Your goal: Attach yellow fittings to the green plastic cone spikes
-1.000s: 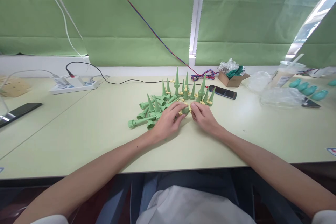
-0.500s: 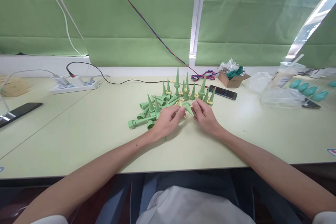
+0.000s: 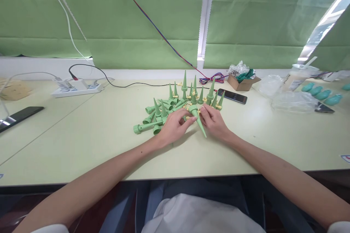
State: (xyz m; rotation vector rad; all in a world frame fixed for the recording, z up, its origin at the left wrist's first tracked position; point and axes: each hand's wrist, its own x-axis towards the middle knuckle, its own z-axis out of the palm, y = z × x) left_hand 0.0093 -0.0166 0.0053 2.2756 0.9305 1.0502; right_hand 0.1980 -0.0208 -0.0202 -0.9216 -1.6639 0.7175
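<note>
Two hands pinch one spike (image 3: 197,118): left hand (image 3: 172,127) and right hand (image 3: 214,122) both closed on its wide end, tip at 5 o'clock (pile (image 3: 175,107) at 12). Hold steady near the collar.

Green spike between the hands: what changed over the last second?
The green spike has swung round: a second ago only a stub showed between the fingertips, now its tip points down toward the person, clear of the pile. The left hand and right hand still pinch its thick end. The pile, the phone and the table are unchanged.
</note>
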